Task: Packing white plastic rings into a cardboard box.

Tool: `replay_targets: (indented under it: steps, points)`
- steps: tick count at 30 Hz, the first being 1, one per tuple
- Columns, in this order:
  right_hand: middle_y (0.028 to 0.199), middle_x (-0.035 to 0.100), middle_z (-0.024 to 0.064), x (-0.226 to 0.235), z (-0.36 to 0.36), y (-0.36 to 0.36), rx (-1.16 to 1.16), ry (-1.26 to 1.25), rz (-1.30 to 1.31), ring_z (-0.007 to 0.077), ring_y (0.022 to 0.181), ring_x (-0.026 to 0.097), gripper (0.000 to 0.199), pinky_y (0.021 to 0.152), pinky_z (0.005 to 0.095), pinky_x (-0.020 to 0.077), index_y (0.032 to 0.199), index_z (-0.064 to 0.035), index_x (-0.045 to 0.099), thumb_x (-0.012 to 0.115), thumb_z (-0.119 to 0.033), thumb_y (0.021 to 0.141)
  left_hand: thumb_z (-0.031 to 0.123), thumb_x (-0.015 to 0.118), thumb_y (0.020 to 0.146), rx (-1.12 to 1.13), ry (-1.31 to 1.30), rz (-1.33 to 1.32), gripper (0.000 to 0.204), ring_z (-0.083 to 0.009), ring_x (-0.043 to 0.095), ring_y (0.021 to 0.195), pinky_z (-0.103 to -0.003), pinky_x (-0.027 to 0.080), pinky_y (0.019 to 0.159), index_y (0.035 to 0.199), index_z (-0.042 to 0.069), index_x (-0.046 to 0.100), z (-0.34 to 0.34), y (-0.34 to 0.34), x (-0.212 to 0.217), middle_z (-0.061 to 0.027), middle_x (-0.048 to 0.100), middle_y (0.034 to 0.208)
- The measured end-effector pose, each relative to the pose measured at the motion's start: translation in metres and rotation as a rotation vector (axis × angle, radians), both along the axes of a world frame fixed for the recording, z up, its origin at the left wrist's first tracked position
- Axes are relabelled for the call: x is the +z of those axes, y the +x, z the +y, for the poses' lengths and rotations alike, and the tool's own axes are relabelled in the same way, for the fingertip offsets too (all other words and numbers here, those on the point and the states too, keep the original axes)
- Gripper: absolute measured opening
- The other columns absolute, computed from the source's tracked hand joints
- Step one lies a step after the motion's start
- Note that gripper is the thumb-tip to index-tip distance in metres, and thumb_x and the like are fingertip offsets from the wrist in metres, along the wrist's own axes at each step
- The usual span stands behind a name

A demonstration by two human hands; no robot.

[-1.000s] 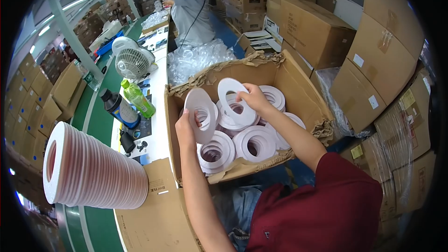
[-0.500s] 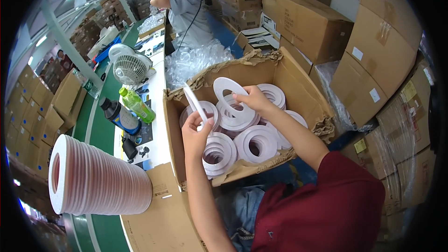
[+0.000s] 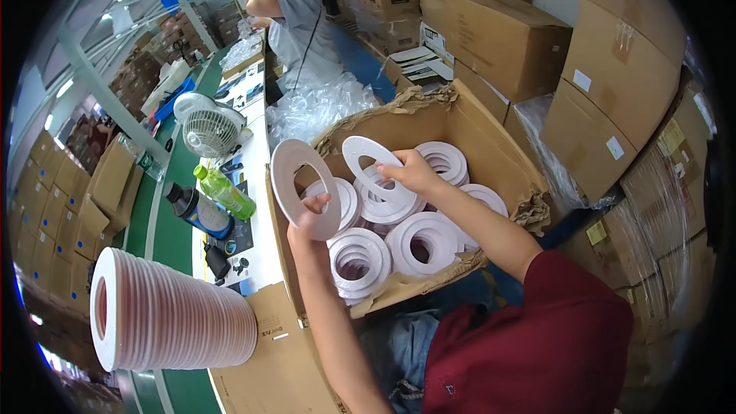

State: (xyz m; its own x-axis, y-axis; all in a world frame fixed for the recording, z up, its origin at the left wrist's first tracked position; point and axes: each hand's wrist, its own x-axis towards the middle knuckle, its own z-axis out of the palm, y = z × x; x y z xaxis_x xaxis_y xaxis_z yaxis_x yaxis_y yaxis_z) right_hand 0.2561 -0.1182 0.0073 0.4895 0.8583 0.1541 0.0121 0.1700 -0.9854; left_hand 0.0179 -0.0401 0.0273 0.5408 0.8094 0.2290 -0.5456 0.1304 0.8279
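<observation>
White flat ring [image 3: 284, 188] now faces upward-right, earlier edge-on; left hand [image 3: 305, 231]: fingers grasp it; right hand [image 3: 418, 172]: fingers pinch second ring [image 3: 351, 155]; ragged-edged carton [image 3: 494, 142], open above.

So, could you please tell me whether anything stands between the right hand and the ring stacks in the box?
Yes: the white ring that the right hand holds tilted partly hides one ring stack in the cardboard box. Nothing else visible stands between them.

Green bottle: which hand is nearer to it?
Left. The left hand, gripping a white ring, is right of the green bottle; the right hand, with another ring, is farther right.
</observation>
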Motion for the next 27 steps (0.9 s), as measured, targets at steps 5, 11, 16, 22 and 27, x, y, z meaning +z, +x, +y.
replay_targets:
  steps: [5, 11, 16, 22, 27]
  points:
    - [0.079, 0.068, 0.0066, -0.002, 0.002, -0.002, 0.049, -0.045, -0.007, 0.0107, 0.068, 0.062, 0.023, 0.063, 0.0263, 0.0488, 0.097, 0.0030, 0.069, 0.070, -0.011, 0.079, 0.037, 0.066, 0.085, 0.058, -0.127, 0.249, 0.049, -0.0278, 0.062, 0.105, -0.039, 0.047, 0.091, 0.111, -0.003, 0.058, -0.006, 0.001, 0.006, -0.0136, 0.065, 0.097]
    - [0.079, 0.068, 0.0078, 0.001, -0.003, -0.001, 0.042, -0.031, 0.033, 0.0108, 0.067, 0.062, 0.024, 0.061, 0.0267, 0.0483, 0.096, 0.0038, 0.069, 0.069, -0.011, 0.077, 0.029, 0.058, 0.092, 0.113, -0.037, -0.030, 0.044, -0.0266, 0.061, 0.102, -0.038, 0.044, 0.097, 0.116, -0.007, 0.053, -0.012, 0.005, 0.013, -0.0121, 0.065, 0.086]
    - [0.080, 0.068, 0.0069, 0.001, -0.001, -0.007, 0.007, -0.005, -0.081, 0.0110, 0.067, 0.061, 0.025, 0.063, 0.0284, 0.0483, 0.095, 0.0037, 0.070, 0.069, -0.014, 0.078, 0.036, 0.056, 0.093, 0.130, -0.092, 0.061, 0.056, -0.0221, 0.062, 0.092, -0.033, 0.044, 0.088, 0.127, -0.008, 0.046, -0.001, -0.001, 0.001, -0.0132, 0.067, 0.086]
    - [0.082, 0.068, 0.0067, -0.001, -0.001, -0.005, -0.008, -0.029, -0.160, 0.0103, 0.073, 0.062, 0.022, 0.068, 0.0262, 0.0489, 0.099, 0.0042, 0.067, 0.062, -0.014, 0.088, 0.041, 0.058, 0.091, 0.289, 0.167, 0.452, 0.057, -0.0178, 0.062, 0.082, -0.030, 0.045, 0.077, 0.122, -0.006, 0.051, -0.007, 0.008, -0.001, -0.0109, 0.067, 0.081]
    - [0.078, 0.071, 0.0102, 0.005, -0.002, -0.015, -0.024, -0.037, -0.327, 0.0154, 0.072, 0.067, 0.023, 0.067, 0.0319, 0.0510, 0.096, 0.0021, 0.069, 0.061, -0.017, 0.087, 0.038, 0.061, 0.090, 0.135, 0.000, 0.428, 0.047, -0.0173, 0.063, 0.077, -0.029, 0.046, 0.072, 0.110, -0.004, 0.058, 0.006, 0.012, -0.016, -0.0094, 0.066, 0.081]
